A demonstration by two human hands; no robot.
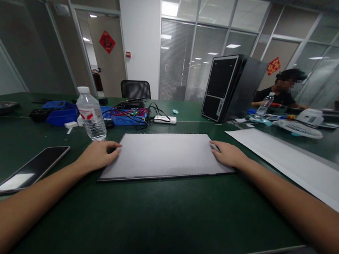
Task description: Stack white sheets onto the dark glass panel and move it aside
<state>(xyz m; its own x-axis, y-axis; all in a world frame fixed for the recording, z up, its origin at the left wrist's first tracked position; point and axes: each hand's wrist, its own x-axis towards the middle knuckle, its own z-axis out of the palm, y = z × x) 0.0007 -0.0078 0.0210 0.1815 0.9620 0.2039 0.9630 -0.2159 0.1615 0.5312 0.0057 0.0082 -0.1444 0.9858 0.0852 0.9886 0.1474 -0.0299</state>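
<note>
Green counter spans the view. Flat grey panel lies on it at centre, long side left-right. Both arms stretched forward, low over the counter. Left hand rests palm-down at the panel's left edge, fingers loosely curled, thumb touching the panel's near-left edge; not gripping. Right hand lies flat and open on the panel's far-right corner. White sheet to the right, apart from the panel. PC tower far centre. Phone near left, face up. Water bottle upright, just beyond the left hand.
</note>
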